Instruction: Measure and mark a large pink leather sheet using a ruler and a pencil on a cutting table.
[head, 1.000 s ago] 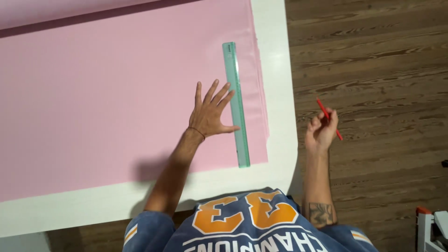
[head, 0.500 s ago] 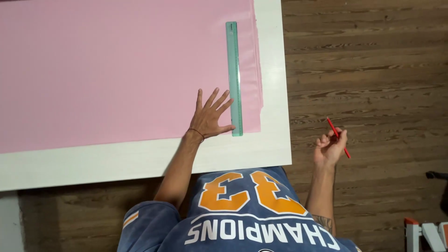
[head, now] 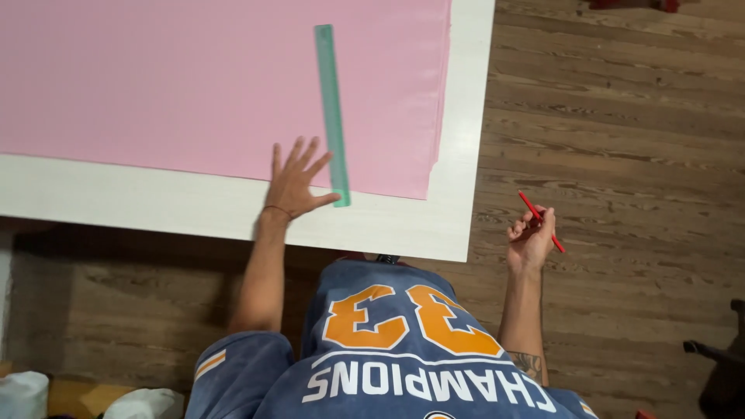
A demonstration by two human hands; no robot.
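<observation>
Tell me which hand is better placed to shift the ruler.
Left. The left hand lies flat on the pink sheet, thumb touching the ruler; the right hand holds a red pencil off the table.

No packages, labels, signs or screens visible.

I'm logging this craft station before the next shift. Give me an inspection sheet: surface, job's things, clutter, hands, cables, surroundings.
Surface: white table, mostly covered by a large pink sheet lying flat.
Job's things: green ruler lies lengthwise on the pink sheet, its near end past the sheet's edge on the table; red pencil held off the table.
Clutter: nothing seen on the table.
Hands: left hand spread flat at the sheet's edge, thumb touching the ruler's near end; right hand raised over the floor, gripping the pencil.
Cables: nothing seen.
Surroundings: wooden plank floor; white bags at lower left; dark object at the right edge, unclear.
</observation>
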